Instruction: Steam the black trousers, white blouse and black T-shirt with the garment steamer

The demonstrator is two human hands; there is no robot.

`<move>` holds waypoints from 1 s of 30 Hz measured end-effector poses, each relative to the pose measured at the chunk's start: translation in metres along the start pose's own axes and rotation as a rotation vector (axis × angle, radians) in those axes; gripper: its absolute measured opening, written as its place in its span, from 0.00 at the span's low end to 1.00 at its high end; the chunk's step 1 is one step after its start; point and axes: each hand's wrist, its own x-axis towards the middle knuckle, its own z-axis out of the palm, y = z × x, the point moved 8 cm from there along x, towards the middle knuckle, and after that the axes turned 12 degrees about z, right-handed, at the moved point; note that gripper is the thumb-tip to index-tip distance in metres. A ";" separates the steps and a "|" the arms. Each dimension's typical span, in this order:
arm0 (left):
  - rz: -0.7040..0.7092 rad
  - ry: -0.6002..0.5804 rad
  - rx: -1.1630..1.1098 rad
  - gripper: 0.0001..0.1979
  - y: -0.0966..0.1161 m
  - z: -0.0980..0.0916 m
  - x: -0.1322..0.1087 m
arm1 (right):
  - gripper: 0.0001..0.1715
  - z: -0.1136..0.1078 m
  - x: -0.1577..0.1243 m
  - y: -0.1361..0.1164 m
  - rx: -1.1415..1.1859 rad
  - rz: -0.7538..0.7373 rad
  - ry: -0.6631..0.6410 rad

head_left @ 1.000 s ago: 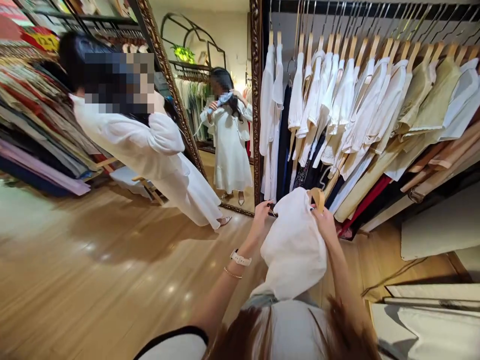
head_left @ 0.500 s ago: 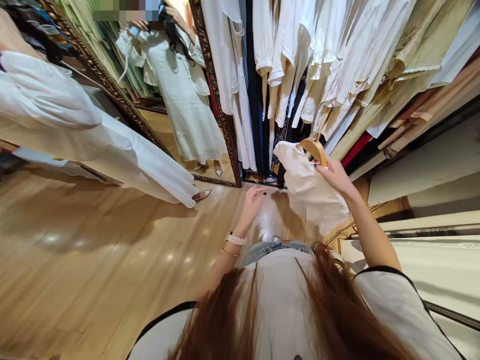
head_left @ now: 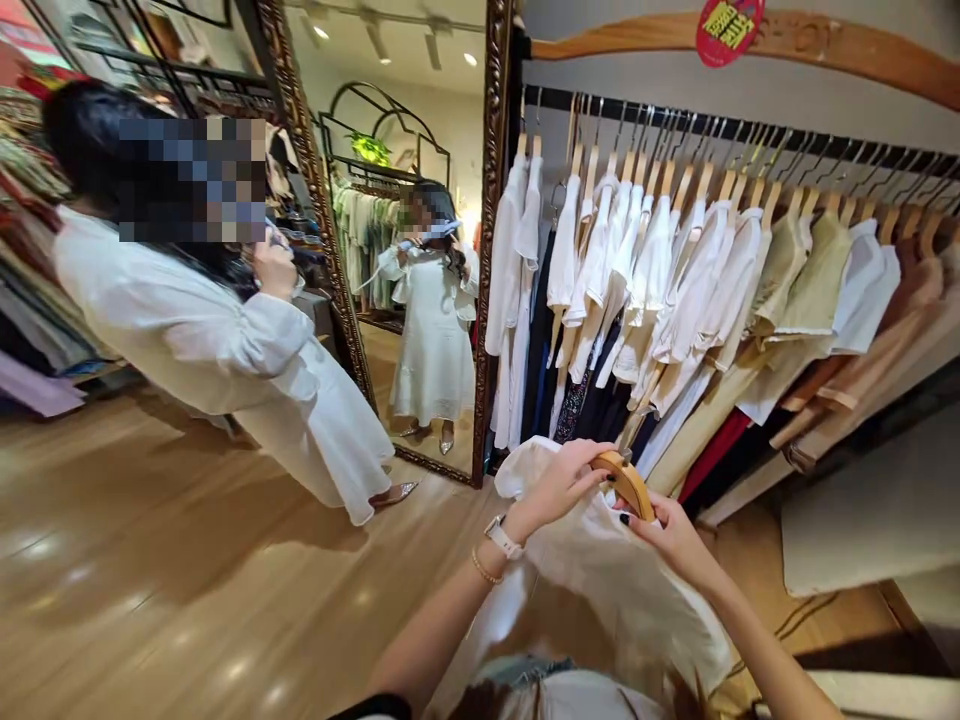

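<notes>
The white garment [head_left: 637,590] lies toward 5 o'clock in the view, held above the wooden floor [head_left: 225,570], with the wooden hanger [head_left: 628,485] showing at its neckline. The left hand [head_left: 574,478], at 9 o'clock from the hanger, has its grip closed over that side of the wood; the right hand [head_left: 667,535], at 4 o'clock, pinches cloth against the other end. The cloth looks thin, light and limp, likely to sag and slide off smooth wood, and loose folds could crease if bunched. The hanger should be the stiff part, so its two shoulders seem the surest hold, fingers backing the fabric beside the neckline. Toward 2 o'clock hangs a row of clothes [head_left: 667,280]; at 9 o'clock stands a person in white [head_left: 187,330].
</notes>
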 end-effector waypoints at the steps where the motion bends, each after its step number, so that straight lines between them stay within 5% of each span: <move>1: -0.030 0.028 -0.013 0.18 -0.005 0.000 -0.003 | 0.27 0.000 0.004 0.003 0.005 0.011 -0.014; 10: -0.223 0.118 -0.242 0.12 -0.037 -0.045 -0.016 | 0.27 0.020 0.051 -0.029 -0.183 -0.062 -0.175; 16: -0.247 0.195 -0.198 0.12 -0.059 -0.096 0.003 | 0.26 0.012 0.102 -0.064 -0.323 -0.170 0.022; 19: -0.276 0.075 -0.230 0.17 -0.061 -0.126 0.015 | 0.24 0.015 0.135 -0.085 -0.359 -0.250 0.084; 23: -0.402 -0.218 -0.372 0.32 -0.059 -0.168 0.028 | 0.22 0.037 0.188 -0.126 -0.309 -0.381 0.010; 25: -0.429 -0.238 -0.440 0.34 -0.061 -0.191 0.037 | 0.22 0.049 0.214 -0.147 -0.252 -0.454 -0.020; 27: -0.387 -0.155 -0.452 0.29 -0.066 -0.213 0.051 | 0.21 0.054 0.236 -0.165 -0.196 -0.524 0.070; 30: -0.308 0.059 -0.382 0.22 -0.086 -0.236 0.068 | 0.18 0.047 0.251 -0.170 -0.039 -0.509 0.450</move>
